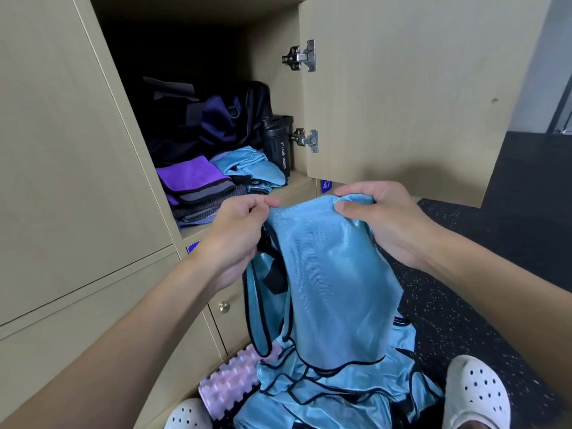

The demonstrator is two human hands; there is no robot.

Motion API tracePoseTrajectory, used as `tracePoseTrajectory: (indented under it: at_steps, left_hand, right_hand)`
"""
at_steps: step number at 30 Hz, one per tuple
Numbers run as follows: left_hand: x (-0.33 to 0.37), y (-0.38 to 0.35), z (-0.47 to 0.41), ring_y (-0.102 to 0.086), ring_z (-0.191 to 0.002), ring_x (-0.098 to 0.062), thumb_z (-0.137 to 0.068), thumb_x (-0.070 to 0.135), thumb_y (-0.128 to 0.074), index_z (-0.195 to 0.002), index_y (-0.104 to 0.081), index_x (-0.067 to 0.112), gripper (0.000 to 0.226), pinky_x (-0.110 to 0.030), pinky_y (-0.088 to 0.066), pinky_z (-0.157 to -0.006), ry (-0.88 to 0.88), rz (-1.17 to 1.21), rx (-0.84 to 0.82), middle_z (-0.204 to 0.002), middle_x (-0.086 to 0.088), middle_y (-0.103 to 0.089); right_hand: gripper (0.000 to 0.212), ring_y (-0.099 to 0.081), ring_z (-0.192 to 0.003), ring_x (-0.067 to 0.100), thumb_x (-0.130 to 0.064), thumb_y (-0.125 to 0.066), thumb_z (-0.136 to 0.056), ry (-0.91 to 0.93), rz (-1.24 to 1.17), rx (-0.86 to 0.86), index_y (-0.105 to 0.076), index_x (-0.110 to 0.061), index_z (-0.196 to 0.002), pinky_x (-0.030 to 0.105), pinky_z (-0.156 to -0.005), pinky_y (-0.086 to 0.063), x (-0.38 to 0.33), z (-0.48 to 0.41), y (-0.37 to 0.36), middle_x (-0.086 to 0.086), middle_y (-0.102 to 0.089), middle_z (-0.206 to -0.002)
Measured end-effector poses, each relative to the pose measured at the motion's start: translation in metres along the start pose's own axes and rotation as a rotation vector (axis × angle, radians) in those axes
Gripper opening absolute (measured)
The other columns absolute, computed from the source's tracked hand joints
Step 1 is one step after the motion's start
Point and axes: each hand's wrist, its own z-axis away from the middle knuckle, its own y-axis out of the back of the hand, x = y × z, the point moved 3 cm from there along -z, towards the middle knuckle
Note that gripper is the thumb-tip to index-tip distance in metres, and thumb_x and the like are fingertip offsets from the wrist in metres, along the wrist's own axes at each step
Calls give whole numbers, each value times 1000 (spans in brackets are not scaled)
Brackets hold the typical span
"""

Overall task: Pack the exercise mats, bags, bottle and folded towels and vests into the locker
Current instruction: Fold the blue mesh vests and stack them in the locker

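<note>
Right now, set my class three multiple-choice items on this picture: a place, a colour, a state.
1. Where does the bottle stand? A on the floor; B inside the locker, right side; C on a bench.
2. What colour is the vest held by the left hand and right hand? A light blue; B red; C white.
3. The locker door is: A shut; B missing; C open.
Answers: B, it stands by the lower hinge; A, shiny blue cloth, dark trim; C, it is swung outward.

Gym changing room, numbered wooden lockers [77,187], speckled rubber floor [464,289]
</note>
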Motion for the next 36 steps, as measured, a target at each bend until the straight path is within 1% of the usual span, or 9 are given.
tracePoseTrajectory:
  at_steps: [4,8,11,14,19,23,27,31,36]
  left_hand:
    - [6,3,6,-66,-80,-15,-79,11,-81,-112,-64,19,39,-30,-53,-78,-26,-208,-158,-97,-10,-71]
    - [6,9,6,-58,-77,-21,-75,1,-79,-109,-57,29,49,-37,-51,-70,-116,-554,-140,-102,-16,-65]
    - [9,12,4,-61,-69,-27,-79,-6,-65,-99,-64,19,32,-45,-55,-67,-219,-606,-120,-98,-21,-68]
    - [14,16,3,-58,-63,-19,-81,-3,-61,-86,-70,15,21,-29,-49,-60,-287,-657,-85,-88,-19,-69]
    - [12,24,-4,-42,-89,14,-84,12,-66,-80,-69,23,12,1,-31,-75,-398,-781,48,-103,0,-52]
    - [6,23,-8,-54,-75,-2,-89,9,-64,-81,-67,4,11,-19,-43,-72,-310,-419,78,-87,4,-60]
    - [3,13,-2,-64,-72,-19,-91,3,-63,-90,-67,7,5,-31,-52,-67,-134,-10,78,-80,-9,-68]
    - [9,14,-1,-69,-86,-30,-91,5,-64,-105,-66,-1,15,-43,-55,-82,-44,178,59,-99,-20,-72]
    - [-9,6,17,-73,-79,-20,-89,31,-64,-97,-74,12,23,-30,-59,-69,299,336,-190,-102,-7,-76]
  right_hand:
    - [40,-63,-116,26,-22,-81,-70,22,71,-72,-73,-20,-109,50,-107,-44,0,-3,4,11,-66,-123]
    - [72,-50,-130,19,-22,-87,-63,-26,230,-224,-59,-24,-129,46,-113,-36,1,1,2,1,-55,-138]
    - [46,-60,-105,7,-12,-79,-79,85,463,-224,-64,-20,-122,28,-92,-47,-4,4,0,-8,-63,-116]
    - [4,-48,-55,1,-11,-68,-87,225,582,-180,-71,-10,-85,18,-57,-37,-8,8,-1,-13,-57,-68]
    - [4,-49,-100,8,-24,-68,-89,282,629,-127,-69,-20,-87,28,-86,-36,-6,7,4,-4,-55,-115]
    - [8,-53,-64,13,-17,-66,-92,187,211,-29,-64,-15,-85,26,-59,-41,-9,7,1,4,-61,-76]
    - [19,-71,-82,16,-21,-74,-85,104,-131,68,-63,-17,-100,32,-70,-57,-11,6,1,0,-73,-91]
    - [39,-73,-91,15,-12,-78,-77,-17,-54,-225,-62,-24,-111,28,-73,-59,-1,14,-10,-3,-76,-101]
    - [60,-74,-88,21,-5,-75,-81,-57,-228,-54,-48,-29,-128,39,-69,-59,4,5,-7,1,-71,-110]
